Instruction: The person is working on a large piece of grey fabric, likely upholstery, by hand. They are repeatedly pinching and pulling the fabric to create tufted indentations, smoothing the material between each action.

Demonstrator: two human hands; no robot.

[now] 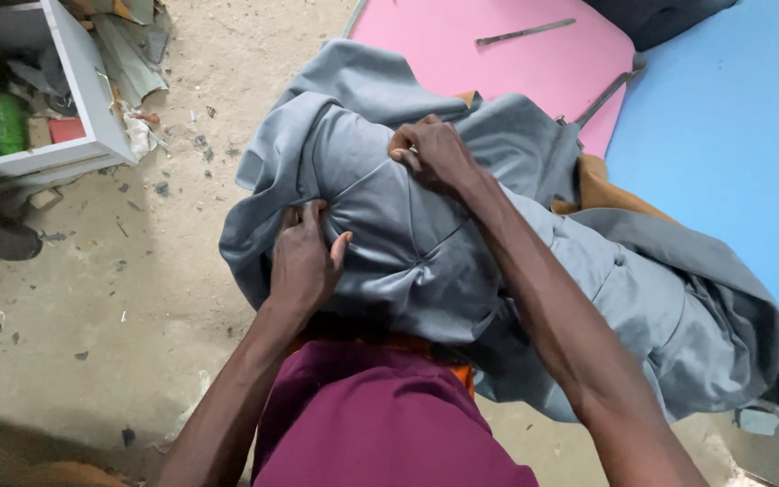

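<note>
At the centre of the frame, a grey cover of pleated fabric lies stretched over a rounded, padded form, with loose folds trailing to the lower right. It rests on the person's lap, above a maroon garment, and partly overlaps a pink board at the top and a blue surface at the upper right.

Handling: the fabric appears soft, light and pliable, with a smooth sheen that may slip under a flat palm. Seams gather at a tufted point near the middle. The firmest hold is likely at the folded edges and seam ridges, where the cloth bunches.

Left hand: fingers curled and pressed together, gripping a fold at the left side of the form, thumb spread apart against the fabric.

Right hand: fingers bent tight, pinching a ridge of cloth at the upper edge.

A white shelf stands at the upper left on a dusty floor.
</note>
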